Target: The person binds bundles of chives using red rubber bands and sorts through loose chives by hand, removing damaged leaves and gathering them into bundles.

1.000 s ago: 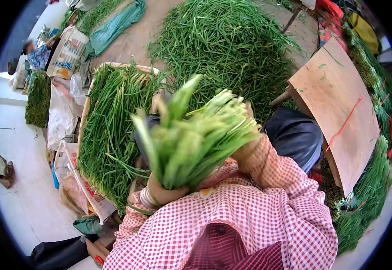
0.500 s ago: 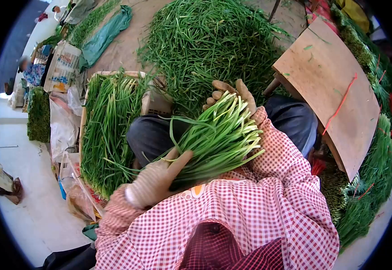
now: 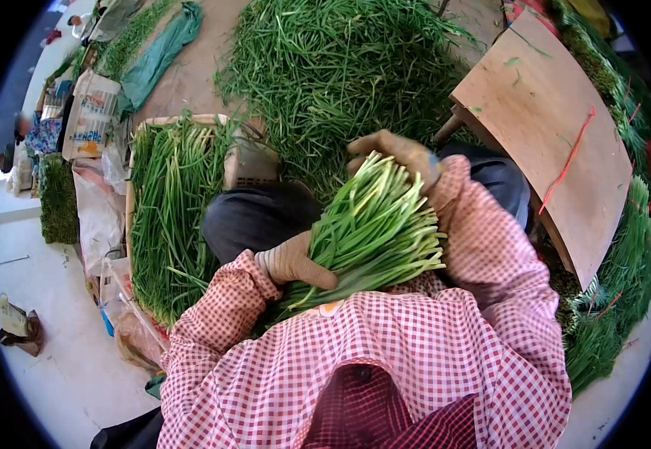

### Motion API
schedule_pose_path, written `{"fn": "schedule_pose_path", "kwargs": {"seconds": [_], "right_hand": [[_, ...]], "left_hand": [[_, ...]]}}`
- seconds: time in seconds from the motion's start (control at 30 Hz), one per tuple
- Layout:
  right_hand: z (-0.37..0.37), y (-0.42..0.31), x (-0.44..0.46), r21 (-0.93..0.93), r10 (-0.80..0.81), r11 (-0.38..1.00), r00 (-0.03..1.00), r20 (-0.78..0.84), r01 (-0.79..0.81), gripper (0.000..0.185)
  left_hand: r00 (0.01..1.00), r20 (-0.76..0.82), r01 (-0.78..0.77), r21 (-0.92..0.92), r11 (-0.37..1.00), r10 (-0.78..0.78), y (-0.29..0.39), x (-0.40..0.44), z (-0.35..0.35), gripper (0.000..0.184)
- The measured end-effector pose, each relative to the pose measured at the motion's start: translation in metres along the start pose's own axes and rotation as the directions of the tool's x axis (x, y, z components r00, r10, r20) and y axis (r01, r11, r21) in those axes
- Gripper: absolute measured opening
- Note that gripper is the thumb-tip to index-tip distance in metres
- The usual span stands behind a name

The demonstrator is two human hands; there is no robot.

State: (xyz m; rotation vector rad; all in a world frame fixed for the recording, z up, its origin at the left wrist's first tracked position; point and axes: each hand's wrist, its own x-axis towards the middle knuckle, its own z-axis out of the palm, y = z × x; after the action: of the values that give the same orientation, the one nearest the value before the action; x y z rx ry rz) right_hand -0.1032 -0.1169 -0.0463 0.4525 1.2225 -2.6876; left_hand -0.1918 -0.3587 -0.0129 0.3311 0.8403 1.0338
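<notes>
A bunch of garlic chives (image 3: pixel 374 224) lies across my lap, its pale stem ends facing right and its leaf ends toward the lower left. My gloved left hand (image 3: pixel 299 263) is closed around the leafy part, thumb on top. At the far side of the stem ends is my gloved right hand (image 3: pixel 400 155), with its fingers stretched to the left and slightly bent. The right thumb and palm are partly hidden by the stems.
A crate (image 3: pixel 129 187) filled with chives stands to my left. Ahead lies a big loose heap of green leaves (image 3: pixel 340 75). On the right, a wooden board (image 3: pixel 538 127) carries a red tie (image 3: pixel 569 161), with stacked chives (image 3: pixel 621 299) beyond it. A person (image 3: pixel 43 135) is at the far left.
My left hand has moved right and up along the bunch, and its grip has closed. The right hand has turned, showing its back, with the fingers pointing left. The bunch sits more upright and compact.
</notes>
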Motion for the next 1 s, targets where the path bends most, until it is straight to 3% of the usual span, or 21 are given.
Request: {"fn": "schedule_pose_path", "kwargs": {"seconds": [0.07,0.13,0.17,0.2,0.27,0.33,0.4,0.47,0.53,0.6,0.63,0.67,0.73,0.77,0.8,0.87,0.93,1.0], "right_hand": [[-0.018,-0.025,-0.006,-0.326,-0.137,0.943,0.972,-0.189,0.070,0.042],[-0.028,-0.046,-0.013,-0.606,-0.420,0.710,0.906,0.045,0.360,0.032],[-0.024,-0.052,-0.014,-0.556,-0.428,0.679,0.874,0.230,0.479,0.027],[-0.008,-0.069,-0.018,-0.720,-0.390,0.340,0.787,0.478,0.605,0.029],[0.020,-0.067,-0.019,-0.738,-0.221,0.004,0.720,0.658,0.675,0.030],[0.028,-0.050,-0.016,-0.789,-0.067,0.040,0.789,0.611,0.614,0.035],[0.026,-0.042,-0.010,-0.775,-0.076,0.048,0.776,0.626,0.630,0.036],[0.024,-0.039,-0.003,-0.812,0.085,0.242,0.822,0.563,0.531,0.034],[0.028,-0.034,-0.004,-0.833,0.087,0.243,0.844,0.529,0.497,0.030],[0.024,-0.024,0.002,-0.806,0.114,0.199,0.804,0.584,0.557,0.025],[0.018,-0.013,0.005,-0.752,0.013,0.174,0.762,0.647,0.636,0.021],[0.014,-0.002,0.008,-0.751,0.012,0.176,0.762,0.648,0.636,0.021],[0.014,0.008,0.011,-0.707,-0.202,0.300,0.767,0.609,0.641,0.021],[0.012,0.010,0.013,-0.729,-0.266,0.204,0.754,0.601,0.653,0.021],[0.015,0.011,0.013,-0.729,-0.269,0.208,0.755,0.598,0.652,0.021],[0.022,0.013,0.012,-0.622,-0.172,0.695,0.922,0.346,0.362,0.024],[0.023,0.012,0.015,-0.693,-0.268,0.605,0.920,0.286,0.392,0.023],[0.012,0.023,0.038,-0.435,-0.370,0.838,0.929,-0.007,0.330,0.011]], "left_hand": [[0.997,-0.054,-0.048,-0.024,0.999,0.047,-0.006,-0.002,0.001,0.104],[0.990,-0.047,-0.134,0.003,0.991,0.134,-0.014,-0.001,-0.002,0.100],[0.989,-0.051,-0.142,-0.004,0.990,0.142,-0.013,-0.001,0.000,0.100],[0.991,-0.048,-0.124,-0.028,0.992,0.123,-0.009,-0.001,0.003,0.100],[0.994,-0.042,-0.106,-0.052,0.993,0.104,-0.009,0.000,0.007,0.100],[0.993,-0.045,-0.115,-0.158,0.981,0.109,-0.010,0.001,0.009,0.098],[0.991,-0.061,-0.125,-0.168,0.978,0.116,-0.011,0.001,0.013,0.096],[0.989,-0.081,-0.134,-0.180,0.975,0.121,-0.013,-0.001,0.014,0.094],[0.991,-0.082,-0.122,-0.200,0.972,0.107,-0.015,-0.002,0.013,0.097],[0.992,-0.087,-0.109,-0.177,0.978,0.095,-0.019,-0.002,0.010,0.098],[0.992,-0.094,-0.096,-0.153,0.983,0.083,-0.021,-0.003,0.008,0.099],[0.992,-0.096,-0.095,-0.154,0.983,0.081,-0.024,-0.004,0.006,0.099],[0.987,-0.131,-0.116,-0.175,0.978,0.094,-0.031,-0.006,0.000,0.101],[0.981,-0.161,-0.132,-0.152,0.980,0.108,-0.039,-0.008,-0.004,0.102],[0.981,-0.162,-0.127,-0.153,0.980,0.102,-0.043,-0.009,-0.005,0.102],[0.972,-0.205,-0.146,-0.137,0.980,0.116,-0.046,-0.012,-0.007,0.103],[0.972,-0.209,-0.130,-0.104,0.986,0.106,-0.042,-0.014,-0.002,0.104],[0.931,-0.301,-0.245,-0.103,0.964,0.205,-0.042,-0.016,0.006,0.097]]}}
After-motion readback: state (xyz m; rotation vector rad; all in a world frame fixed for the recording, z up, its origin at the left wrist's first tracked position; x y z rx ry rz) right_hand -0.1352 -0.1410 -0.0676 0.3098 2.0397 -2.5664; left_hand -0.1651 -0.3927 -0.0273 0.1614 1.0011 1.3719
